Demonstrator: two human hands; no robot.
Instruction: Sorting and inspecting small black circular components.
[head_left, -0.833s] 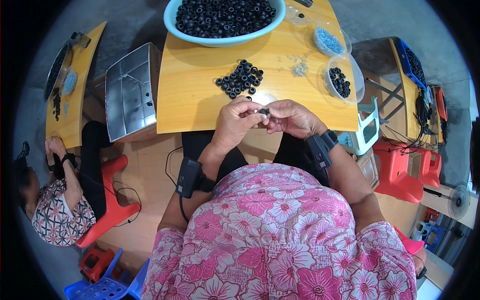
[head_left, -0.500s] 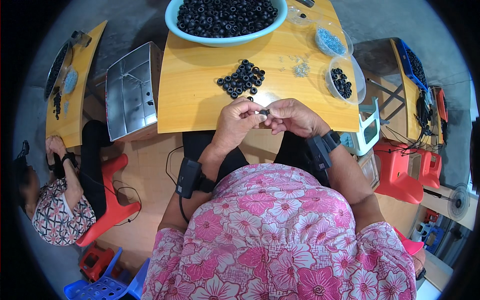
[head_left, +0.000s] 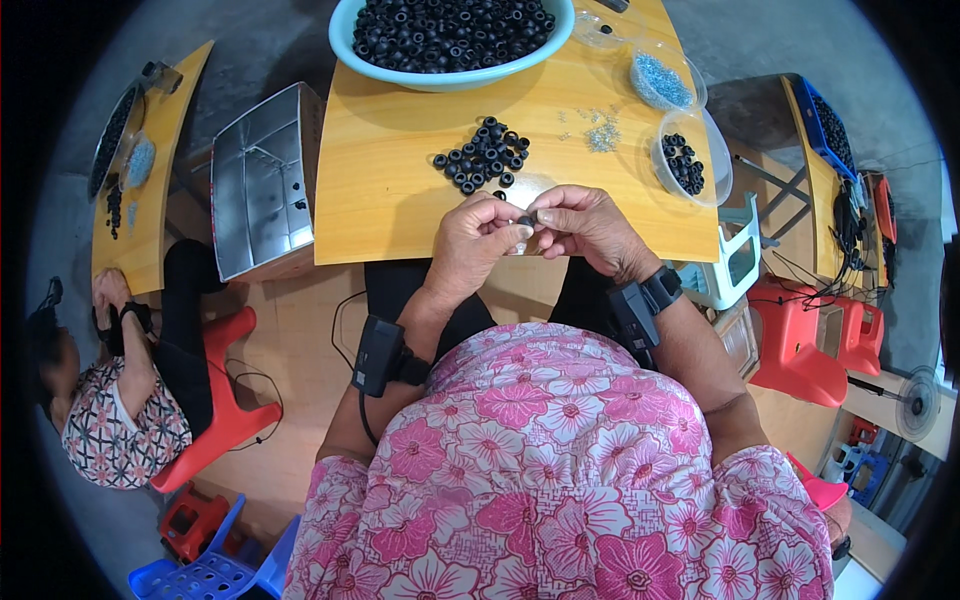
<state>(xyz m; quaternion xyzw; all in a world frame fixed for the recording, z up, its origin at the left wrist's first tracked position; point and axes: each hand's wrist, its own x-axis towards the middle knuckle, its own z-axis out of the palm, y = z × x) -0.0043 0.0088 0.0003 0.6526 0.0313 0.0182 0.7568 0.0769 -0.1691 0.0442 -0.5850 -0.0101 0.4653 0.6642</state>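
While both hands are working just above the near edge of the worktop (head_left: 380, 170), the left hand (head_left: 468, 245) is holding a small black part (head_left: 527, 220) at its fingertips. The left grip — thumb against forefinger — is clamping that part, which is sitting between the two hands. The right hand (head_left: 588, 228) is meeting it from the right. Its thumb and fingertips are bunching close together at the part, but the fingers are obscuring the contact; whether this grip is clamping the part or a smaller piece cannot be told.

Forward of the hands, a loose pile of black rings (head_left: 485, 155) is lying on the worktop, and a single ring (head_left: 499, 196) is resting just beside the left hand's fingers. To the right of the pile, small clear pieces (head_left: 603, 135) are lying scattered. Farther right, a clear tub (head_left: 712, 165) is containing more black rings; behind it, a second tub (head_left: 692, 82) is holding bluish transparent pieces. At the far edge, a light blue basin (head_left: 455, 82) is carrying a heap of black rings.

Each forearm is bearing a black strapped device (head_left: 378, 355). Left of the worktop, a box (head_left: 265, 180) is displaying a silvery inside. Beyond it, a co-worker (head_left: 125, 425) is sitting on a red stool (head_left: 235, 385).
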